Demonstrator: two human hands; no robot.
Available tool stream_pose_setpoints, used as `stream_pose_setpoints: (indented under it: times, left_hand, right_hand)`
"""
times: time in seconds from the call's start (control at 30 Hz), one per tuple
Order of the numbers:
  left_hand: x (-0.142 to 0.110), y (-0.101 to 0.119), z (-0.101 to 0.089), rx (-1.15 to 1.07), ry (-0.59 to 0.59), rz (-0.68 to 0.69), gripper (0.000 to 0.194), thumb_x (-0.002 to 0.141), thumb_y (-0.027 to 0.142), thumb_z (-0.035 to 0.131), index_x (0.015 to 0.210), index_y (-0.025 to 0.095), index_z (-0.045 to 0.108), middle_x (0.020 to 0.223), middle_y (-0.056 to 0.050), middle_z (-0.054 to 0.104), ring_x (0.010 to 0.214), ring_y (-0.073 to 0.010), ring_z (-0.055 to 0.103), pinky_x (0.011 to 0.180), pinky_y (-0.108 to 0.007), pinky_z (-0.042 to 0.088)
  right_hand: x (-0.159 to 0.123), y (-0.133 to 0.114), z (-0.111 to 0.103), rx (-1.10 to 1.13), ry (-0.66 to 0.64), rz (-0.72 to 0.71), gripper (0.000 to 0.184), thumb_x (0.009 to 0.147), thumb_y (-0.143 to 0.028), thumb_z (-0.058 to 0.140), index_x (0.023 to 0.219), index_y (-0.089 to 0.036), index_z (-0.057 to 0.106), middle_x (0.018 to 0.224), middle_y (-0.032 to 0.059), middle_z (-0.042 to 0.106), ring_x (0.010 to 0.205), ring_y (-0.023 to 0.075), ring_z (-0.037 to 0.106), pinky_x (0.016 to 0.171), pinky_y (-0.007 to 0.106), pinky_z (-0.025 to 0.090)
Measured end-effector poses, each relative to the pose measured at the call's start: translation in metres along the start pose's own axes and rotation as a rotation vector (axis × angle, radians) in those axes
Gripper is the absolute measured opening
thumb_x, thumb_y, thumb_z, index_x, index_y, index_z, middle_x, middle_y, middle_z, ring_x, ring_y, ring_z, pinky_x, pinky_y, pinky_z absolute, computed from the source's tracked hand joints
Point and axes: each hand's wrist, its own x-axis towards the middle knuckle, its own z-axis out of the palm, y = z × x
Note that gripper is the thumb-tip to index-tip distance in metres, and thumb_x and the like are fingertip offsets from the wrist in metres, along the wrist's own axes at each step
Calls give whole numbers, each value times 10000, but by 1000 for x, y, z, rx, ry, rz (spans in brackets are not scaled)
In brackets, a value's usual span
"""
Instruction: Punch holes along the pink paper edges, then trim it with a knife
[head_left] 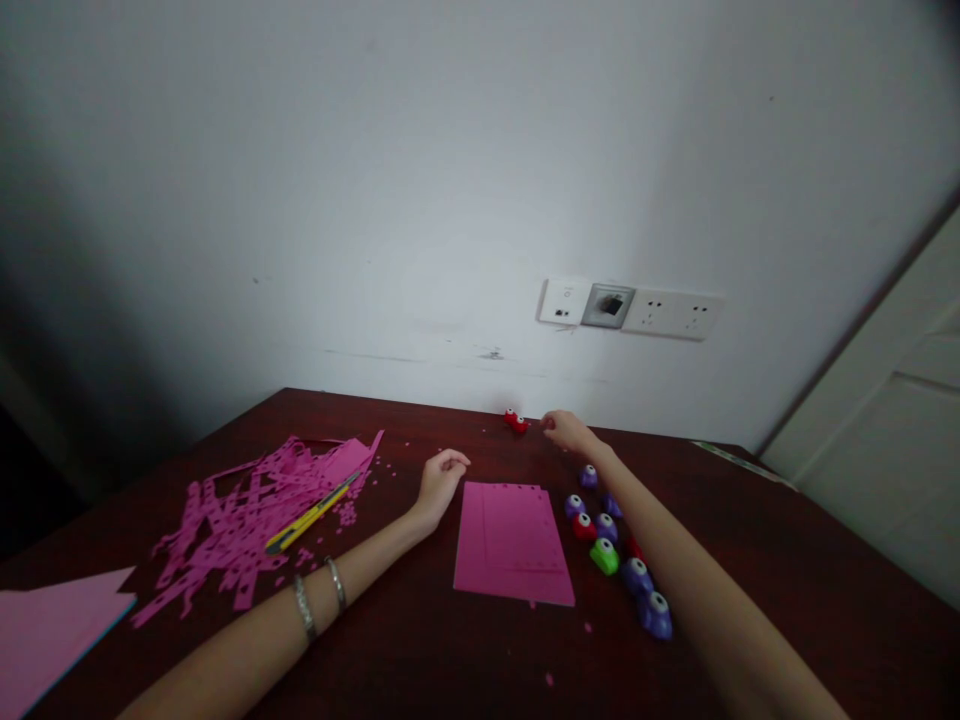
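My left hand (442, 485) rests on the table just left of a pink sheet of card (517, 550), its fingers curled in with nothing visible in them. Toward the wall, my right hand (567, 431) is stretched out low over the table, fingers bent together and nothing seen between them. Just left of its fingertips, a small gap away, lie red craft punches (516, 421) with eye-like tops. Under my right forearm and beside the card stand several purple punches (606, 528), a green punch (604, 556) and a red punch (583, 527). Small punched shapes line the card's top edge.
Left of my left hand, a yellow utility knife (311, 515) lies on a heap of cut pink paper strips (240, 510). Pink sheets (56, 640) sit at the near left corner. Tiny paper bits dot the dark red table (420, 650). Wall sockets (671, 313) are behind.
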Motion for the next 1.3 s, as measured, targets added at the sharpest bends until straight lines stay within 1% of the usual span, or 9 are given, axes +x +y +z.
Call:
stream_pose_setpoints:
  times: [0.17, 0.3, 0.37, 0.43, 0.5, 0.57, 0.7, 0.9, 1.3]
  left_hand:
    - [1, 1, 3, 50, 13, -5, 119, 672, 189, 471, 692, 170, 586, 562, 30, 471, 520, -94, 404, 471, -200, 288]
    - [2, 0, 6, 55, -17, 66, 110, 659, 170, 472, 657, 163, 582, 571, 29, 488, 557, -102, 436, 530, -212, 324]
    - [2, -2, 6, 54, -22, 76, 108, 652, 158, 473, 648, 161, 580, 566, 33, 486, 562, -103, 439, 546, -216, 328]
    - [1, -3, 6, 51, -14, 65, 108, 654, 156, 474, 651, 159, 581, 568, 33, 487, 561, -103, 437, 544, -216, 323]
    - [1, -3, 5, 51, -12, 59, 109, 656, 155, 474, 656, 156, 583, 578, 31, 495, 565, -103, 436, 545, -216, 319]
    - [1, -3, 5, 47, -20, 60, 111, 659, 157, 475, 664, 154, 585, 577, 32, 492, 561, -101, 428, 541, -215, 312]
    - [1, -2, 4, 40, -34, 44, 104, 660, 175, 478, 666, 157, 580, 551, 43, 453, 529, -96, 396, 517, -213, 292]
    - [1, -2, 5, 43, -41, 34, 102, 659, 189, 476, 660, 161, 574, 535, 47, 427, 512, -94, 373, 507, -213, 276]
    - [1, -1, 6, 4, -73, 41, 90, 646, 158, 489, 642, 140, 576, 531, 44, 438, 522, -92, 367, 512, -211, 259]
  right_hand:
    - [25, 7, 1, 39, -71, 31, 309, 868, -317, 513, 1132, -157, 518, 1121, 71, 550, 930, 185, 569, 776, 384, 489]
    - [40, 8, 5, 82, -103, 10, 307, 868, -317, 513, 1129, -155, 519, 1111, 70, 554, 922, 182, 572, 771, 381, 491]
    - [45, 7, 7, 102, -105, -7, 303, 869, -325, 511, 1118, -152, 523, 1090, 65, 562, 901, 176, 578, 753, 371, 498]
    - [48, 5, 10, 119, -91, -22, 288, 872, -310, 506, 1109, -149, 533, 1047, 60, 583, 837, 157, 592, 705, 331, 508]
    - [51, 4, 13, 132, -75, -36, 266, 865, -244, 505, 1110, -152, 552, 975, 56, 617, 730, 128, 598, 632, 265, 501]
    - [54, 3, 16, 143, -69, -49, 288, 831, -165, 505, 1110, -162, 574, 894, 48, 643, 627, 103, 583, 560, 214, 476]
    - [59, 4, 20, 158, -84, -49, 370, 745, -101, 517, 1100, -176, 588, 802, 39, 649, 530, 87, 550, 487, 192, 455]
    - [69, 7, 22, 165, -115, -28, 467, 681, -67, 533, 1128, -198, 576, 817, 49, 645, 531, 92, 548, 469, 196, 462]
    - [87, 12, 29, 170, -144, -26, 453, 640, -115, 607, 1081, -211, 576, 805, 31, 632, 557, 98, 553, 458, 184, 467]
